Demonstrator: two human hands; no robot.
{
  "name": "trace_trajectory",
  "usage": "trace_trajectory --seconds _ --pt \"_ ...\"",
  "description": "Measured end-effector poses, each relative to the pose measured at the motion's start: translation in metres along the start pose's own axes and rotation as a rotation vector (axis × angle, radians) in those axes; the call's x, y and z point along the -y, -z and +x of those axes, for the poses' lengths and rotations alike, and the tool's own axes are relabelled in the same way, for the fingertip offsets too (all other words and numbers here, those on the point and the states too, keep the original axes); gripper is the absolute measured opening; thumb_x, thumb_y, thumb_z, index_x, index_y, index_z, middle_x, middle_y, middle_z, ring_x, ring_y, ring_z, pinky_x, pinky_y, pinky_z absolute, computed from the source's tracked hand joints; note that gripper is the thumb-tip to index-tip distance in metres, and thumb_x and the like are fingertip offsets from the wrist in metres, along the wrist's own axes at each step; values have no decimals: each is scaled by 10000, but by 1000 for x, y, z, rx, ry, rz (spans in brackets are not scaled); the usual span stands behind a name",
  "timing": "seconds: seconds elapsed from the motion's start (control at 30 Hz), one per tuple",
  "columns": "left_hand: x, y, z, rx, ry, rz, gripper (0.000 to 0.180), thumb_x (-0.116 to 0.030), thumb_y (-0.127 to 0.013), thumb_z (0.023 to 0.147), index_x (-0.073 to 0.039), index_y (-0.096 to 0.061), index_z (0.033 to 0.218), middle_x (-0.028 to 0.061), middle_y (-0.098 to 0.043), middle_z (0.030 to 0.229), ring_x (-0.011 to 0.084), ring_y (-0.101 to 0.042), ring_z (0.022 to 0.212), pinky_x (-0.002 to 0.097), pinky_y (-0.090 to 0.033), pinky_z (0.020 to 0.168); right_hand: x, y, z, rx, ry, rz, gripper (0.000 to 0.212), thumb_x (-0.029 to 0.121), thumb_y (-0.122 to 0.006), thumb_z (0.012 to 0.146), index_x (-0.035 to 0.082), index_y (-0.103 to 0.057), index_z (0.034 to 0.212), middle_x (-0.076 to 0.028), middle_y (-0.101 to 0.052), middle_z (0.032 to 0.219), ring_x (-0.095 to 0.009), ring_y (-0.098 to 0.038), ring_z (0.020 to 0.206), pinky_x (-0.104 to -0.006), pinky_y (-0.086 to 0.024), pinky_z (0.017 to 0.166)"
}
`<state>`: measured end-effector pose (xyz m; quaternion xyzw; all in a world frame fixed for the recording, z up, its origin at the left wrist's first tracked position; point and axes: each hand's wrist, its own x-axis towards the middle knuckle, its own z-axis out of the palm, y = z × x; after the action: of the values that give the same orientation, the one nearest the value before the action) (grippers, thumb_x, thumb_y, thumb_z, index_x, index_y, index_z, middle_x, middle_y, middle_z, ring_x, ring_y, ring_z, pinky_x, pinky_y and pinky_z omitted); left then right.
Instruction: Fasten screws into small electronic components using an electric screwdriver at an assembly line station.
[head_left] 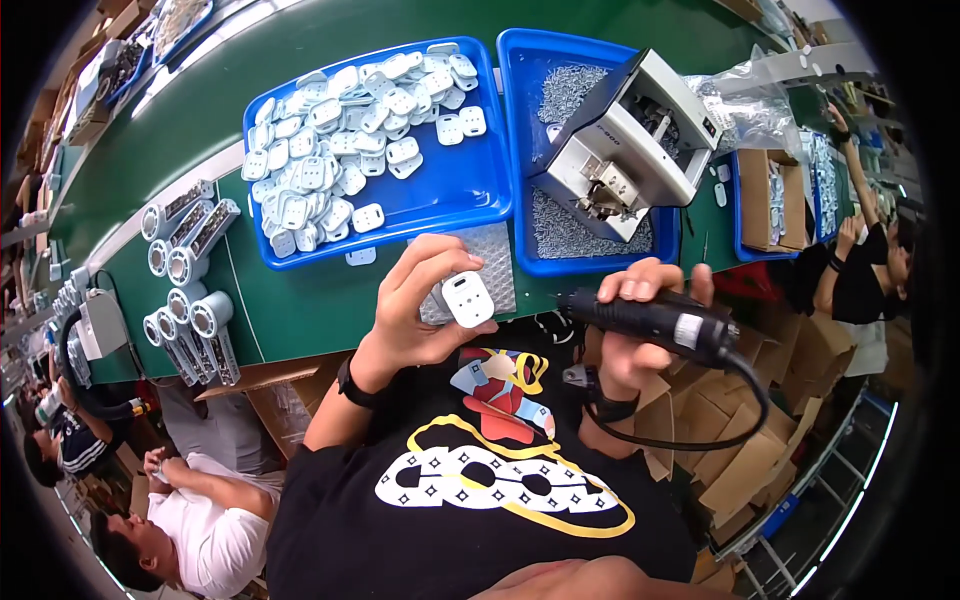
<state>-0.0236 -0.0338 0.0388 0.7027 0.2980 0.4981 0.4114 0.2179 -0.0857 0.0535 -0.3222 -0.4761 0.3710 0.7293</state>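
My left hand [400, 305] pinches a white rounded plastic cover [467, 300] between thumb and fingers, its holed face turned up. Whether the cover is joined to a larger part behind it, I cannot tell. In my right hand [628, 362] is a black electric screwdriver [650, 318], lying nearly level with its tip toward the cover but apart from it. A cable loops down from the tool's rear end. Beyond my left hand, a blue tray [440, 203] holds a heap of similar white covers [330, 150]. Bubble wrap [490, 255] lies just behind the held cover.
A screw feeder [600, 150] stands in a second blue tray [570, 266] among loose screws [570, 90]. Grey cylindrical housings [185, 265] lie at the left. Cardboard boxes [720, 430] sit at lower right. Other people [215, 510] are at both sides.
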Motion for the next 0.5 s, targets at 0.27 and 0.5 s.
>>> trace_trajectory --seconds 0.27,0.5 --pt "29 -19 22 149 94 -330 518 -126 -891 658 -24 -615 1083 132 -640 1001 265 -641 873 338 -510 749 -35 -9 0 -243 -146 -117 884 802 -625 769 63 -472 1229 -48 -548 717 -169 -516 551 -331 -491 539" --pt "30 -37 28 66 -3 -110 340 -135 -868 705 -44 -633 933 69 -614 738 216 -583 573 313 -437 524 -17 -40 98 -328 209 -311 1007 893 -499 761 52 -372 1300 -59 -526 677 -164 -481 486 -319 -458 464"
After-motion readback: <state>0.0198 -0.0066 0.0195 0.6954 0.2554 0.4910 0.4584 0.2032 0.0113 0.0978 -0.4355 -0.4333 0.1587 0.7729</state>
